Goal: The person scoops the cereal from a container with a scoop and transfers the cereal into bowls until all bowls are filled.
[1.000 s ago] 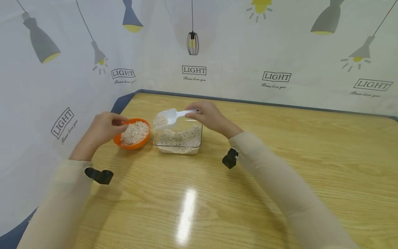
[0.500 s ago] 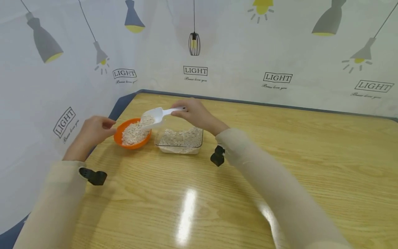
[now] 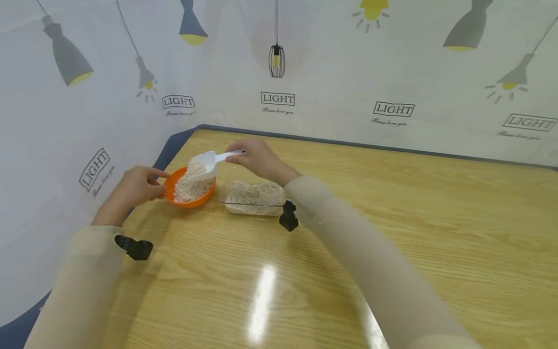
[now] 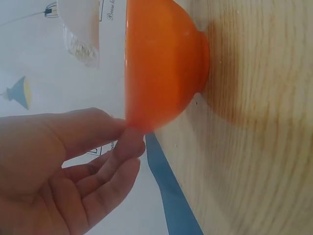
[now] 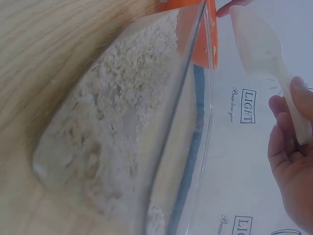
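Note:
My right hand [image 3: 260, 157] grips the handle of a white plastic scoop [image 3: 210, 167], which carries oat flakes [image 3: 196, 168]. The scoop hangs over an orange bowl [image 3: 186, 205] heaped with more flakes, its mouth toward the left. At the bowl's left rim, my left hand [image 4: 88, 156] pinches the edge between thumb and index finger, seen closely in the left wrist view. Just right of the bowl stands a clear rectangular container [image 3: 253, 209] partly filled with flakes. The right wrist view shows the scoop [image 5: 264, 49] from below, above the container's level.
A wooden table [image 3: 209, 271] carries everything. Behind and to the left hangs a white cloth [image 3: 322, 72] printed with lamps and LIGHT lettering. The table's back-left corner lies just beyond the bowl.
My right hand has carried the loaded scoop leftward from above the container to above the bowl. My left hand drew back from the bowl, then returned and took its rim.

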Available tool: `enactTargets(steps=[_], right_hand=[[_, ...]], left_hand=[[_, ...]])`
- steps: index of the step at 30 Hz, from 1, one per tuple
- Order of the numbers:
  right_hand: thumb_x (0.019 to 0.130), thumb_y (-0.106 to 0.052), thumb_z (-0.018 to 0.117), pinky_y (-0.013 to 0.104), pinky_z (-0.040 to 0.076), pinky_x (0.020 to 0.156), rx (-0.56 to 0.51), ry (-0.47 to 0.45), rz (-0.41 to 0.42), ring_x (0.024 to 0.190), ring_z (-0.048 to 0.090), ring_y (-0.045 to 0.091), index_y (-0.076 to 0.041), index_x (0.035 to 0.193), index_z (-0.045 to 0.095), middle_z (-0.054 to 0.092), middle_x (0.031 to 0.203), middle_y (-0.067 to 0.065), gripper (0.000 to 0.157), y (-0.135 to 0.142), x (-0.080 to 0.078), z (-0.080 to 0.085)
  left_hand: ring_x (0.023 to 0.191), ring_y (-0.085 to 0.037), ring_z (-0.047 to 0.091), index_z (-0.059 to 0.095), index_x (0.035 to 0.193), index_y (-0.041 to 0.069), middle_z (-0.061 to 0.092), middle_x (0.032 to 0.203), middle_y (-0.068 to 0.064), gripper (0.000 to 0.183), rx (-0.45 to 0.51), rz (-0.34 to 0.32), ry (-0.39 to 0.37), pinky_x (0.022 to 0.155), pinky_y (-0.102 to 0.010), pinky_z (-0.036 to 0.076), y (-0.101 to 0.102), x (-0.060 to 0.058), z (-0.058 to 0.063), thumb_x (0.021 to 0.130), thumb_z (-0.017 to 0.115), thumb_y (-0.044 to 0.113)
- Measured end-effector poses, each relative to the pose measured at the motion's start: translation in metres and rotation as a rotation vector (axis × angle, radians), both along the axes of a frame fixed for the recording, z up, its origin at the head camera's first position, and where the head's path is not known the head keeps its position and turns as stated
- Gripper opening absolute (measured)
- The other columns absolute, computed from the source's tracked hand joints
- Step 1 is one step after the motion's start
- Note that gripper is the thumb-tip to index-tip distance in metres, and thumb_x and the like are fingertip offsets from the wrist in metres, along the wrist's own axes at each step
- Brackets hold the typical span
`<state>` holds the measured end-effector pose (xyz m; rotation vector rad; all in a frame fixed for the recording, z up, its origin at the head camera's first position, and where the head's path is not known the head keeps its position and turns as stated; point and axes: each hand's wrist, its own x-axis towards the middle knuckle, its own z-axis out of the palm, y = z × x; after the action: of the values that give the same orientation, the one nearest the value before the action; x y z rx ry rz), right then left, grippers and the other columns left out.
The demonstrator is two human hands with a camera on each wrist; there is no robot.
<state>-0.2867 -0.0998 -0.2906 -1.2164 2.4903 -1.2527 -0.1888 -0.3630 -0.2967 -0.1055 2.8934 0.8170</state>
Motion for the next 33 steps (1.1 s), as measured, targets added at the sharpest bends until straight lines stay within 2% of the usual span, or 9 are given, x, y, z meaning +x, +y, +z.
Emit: enactTargets(steps=[3, 10, 20, 23, 28, 33], right_hand=[[0.087, -0.016, 0.063, 0.02, 0.045, 0.079, 0.017, 0.001, -0.01, 0.091, 0.059, 0.016, -0.001, 0.104, 0.066, 0.065, 0.101, 0.009, 0.024, -0.004, -0.001, -0.001], [0.086, -0.017, 0.063, 0.02, 0.045, 0.078, 0.038, -0.008, -0.007, 0.091, 0.058, 0.016, -0.001, 0.102, 0.067, 0.065, 0.1, 0.008, 0.023, -0.016, -0.002, -0.006], [0.087, -0.019, 0.063, 0.02, 0.043, 0.078, 0.104, 0.028, -0.021, 0.093, 0.057, 0.016, -0.003, 0.106, 0.066, 0.064, 0.105, 0.007, 0.025, -0.033, 0.006, -0.008], [0.087, -0.018, 0.062, 0.02, 0.043, 0.08, 0.139, 0.058, -0.006, 0.097, 0.056, 0.016, -0.003, 0.109, 0.065, 0.063, 0.108, 0.007, 0.027, -0.036, 0.01, -0.005], [0.088, -0.019, 0.061, 0.022, 0.04, 0.089, 0.199, 0.158, 0.036, 0.105, 0.054, 0.017, -0.003, 0.112, 0.063, 0.062, 0.113, 0.007, 0.029, -0.042, 0.019, 0.005], [0.089, -0.017, 0.06, 0.024, 0.038, 0.093, 0.221, 0.219, 0.044, 0.107, 0.053, 0.019, -0.002, 0.114, 0.062, 0.061, 0.115, 0.008, 0.03, -0.046, 0.026, 0.012]], left_hand=[[0.073, -0.031, 0.062, 0.051, 0.121, -0.013, 0.067, 0.078, -0.016, 0.043, 0.011, 0.001, 0.003, 0.059, -0.033, 0.049, 0.002, 0.001, 0.0, 0.081, 0.055, 0.004], [0.074, -0.031, 0.063, 0.051, 0.122, -0.011, 0.067, 0.078, -0.013, 0.044, 0.031, 0.012, 0.0, 0.064, -0.04, 0.051, -0.001, 0.0, 0.0, 0.082, 0.055, 0.004], [0.073, -0.031, 0.062, 0.051, 0.123, -0.011, 0.067, 0.078, -0.014, 0.043, 0.02, 0.022, 0.005, 0.062, -0.039, 0.051, -0.004, 0.002, 0.0, 0.083, 0.056, 0.005], [0.072, -0.031, 0.062, 0.051, 0.122, -0.011, 0.067, 0.078, -0.014, 0.042, 0.028, 0.016, 0.007, 0.062, -0.039, 0.051, -0.003, 0.002, 0.0, 0.083, 0.056, 0.004], [0.07, -0.028, 0.061, 0.052, 0.122, -0.012, 0.067, 0.077, -0.014, 0.041, 0.031, 0.002, 0.011, 0.059, -0.035, 0.05, -0.003, 0.003, -0.001, 0.084, 0.057, 0.005], [0.07, -0.029, 0.062, 0.051, 0.122, -0.012, 0.067, 0.078, -0.015, 0.041, 0.034, 0.004, 0.014, 0.06, -0.038, 0.051, -0.004, 0.002, -0.003, 0.085, 0.057, 0.005]])
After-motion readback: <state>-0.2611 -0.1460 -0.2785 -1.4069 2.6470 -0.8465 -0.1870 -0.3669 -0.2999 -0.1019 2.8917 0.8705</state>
